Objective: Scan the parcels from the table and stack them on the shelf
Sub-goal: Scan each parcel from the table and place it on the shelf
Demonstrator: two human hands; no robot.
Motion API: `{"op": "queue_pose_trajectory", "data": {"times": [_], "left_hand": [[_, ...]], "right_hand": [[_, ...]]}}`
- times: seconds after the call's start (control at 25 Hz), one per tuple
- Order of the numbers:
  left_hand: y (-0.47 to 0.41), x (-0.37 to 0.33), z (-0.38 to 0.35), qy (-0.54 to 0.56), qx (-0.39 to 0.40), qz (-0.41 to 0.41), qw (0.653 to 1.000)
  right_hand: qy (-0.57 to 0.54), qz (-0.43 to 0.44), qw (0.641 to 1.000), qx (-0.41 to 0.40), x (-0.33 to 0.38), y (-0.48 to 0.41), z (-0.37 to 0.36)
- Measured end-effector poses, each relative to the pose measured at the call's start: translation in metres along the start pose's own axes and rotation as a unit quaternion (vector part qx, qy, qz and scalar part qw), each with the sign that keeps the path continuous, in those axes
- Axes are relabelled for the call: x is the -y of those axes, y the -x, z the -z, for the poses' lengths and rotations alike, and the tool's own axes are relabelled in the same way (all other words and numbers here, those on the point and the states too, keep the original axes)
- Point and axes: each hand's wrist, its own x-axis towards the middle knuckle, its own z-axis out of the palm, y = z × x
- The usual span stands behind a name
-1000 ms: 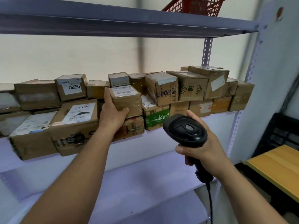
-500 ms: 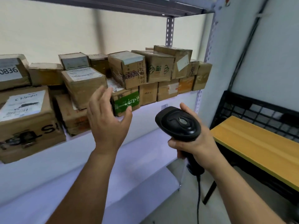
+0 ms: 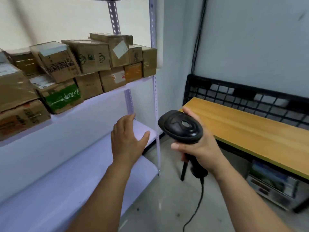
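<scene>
Brown parcels are sitting stacked on the shelf at ten o'clock of the view. The left hand is hovering near centre, below that shelf level, fingers straight and spread, holding nothing. At its three o'clock, the right hand is gripping the black scanner by its handle. The wooden surface is standing at three o'clock.

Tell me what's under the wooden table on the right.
Under the wooden table a grey metal box stands low down, with something bluish on top, too blurred to identify. Its top covers whatever lies further back.
</scene>
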Motion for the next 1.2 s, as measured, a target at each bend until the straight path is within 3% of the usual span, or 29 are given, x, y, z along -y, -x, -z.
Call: {"op": "queue_pose_trajectory", "data": {"times": [0.52,1.2], "left_hand": [[0.095,-0.238,-0.137,0.094,0.116,-0.093,0.985],[0.158,-0.467,-0.294,0.205,0.288,-0.235,0.906]], "right_hand": [[0.034,-0.005,0.991,-0.128,0.006,0.15,0.227],[0.094,-0.048,0.925,-0.364,-0.008,0.257,0.434]]}}
